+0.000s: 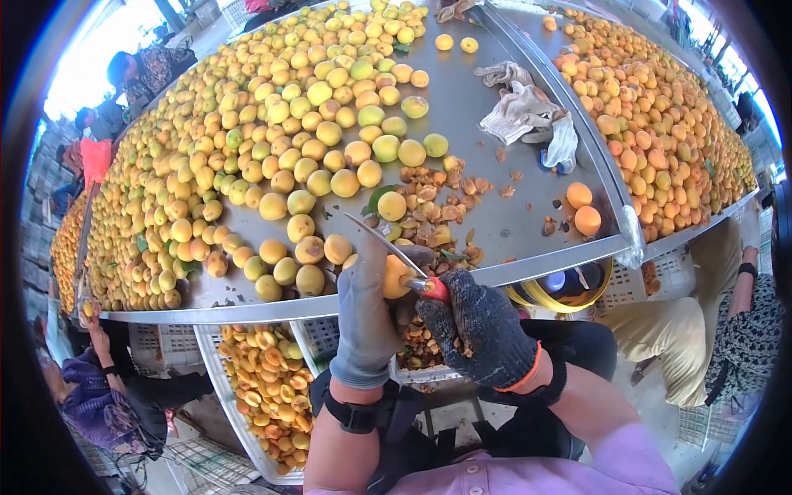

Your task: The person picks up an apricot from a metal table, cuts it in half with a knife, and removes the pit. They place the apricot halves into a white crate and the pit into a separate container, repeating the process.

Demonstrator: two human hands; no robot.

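My left hand [363,318], in a grey glove, is closed around a yellow-orange apricot [396,278] just over the table's front edge. A knife [388,247] with a long thin blade and red handle is gripped in my right hand [487,330], which wears a dark knitted glove with an orange cuff. Its blade lies against or just over the apricot, pointing up and left; whether it has cut in, I cannot tell. Pits and scraps [429,202] are heaped on the metal beyond my hands. Whole apricots [289,165] cover much of the table to the left.
A metal lip [544,268] runs along the table's front edge, and a divider [569,91] separates another apricot pile [660,140]. Work gloves [524,111] lie beside it. Below are a crate [221,394] of apricot halves and a yellow bucket [565,307]. People sit on both sides.
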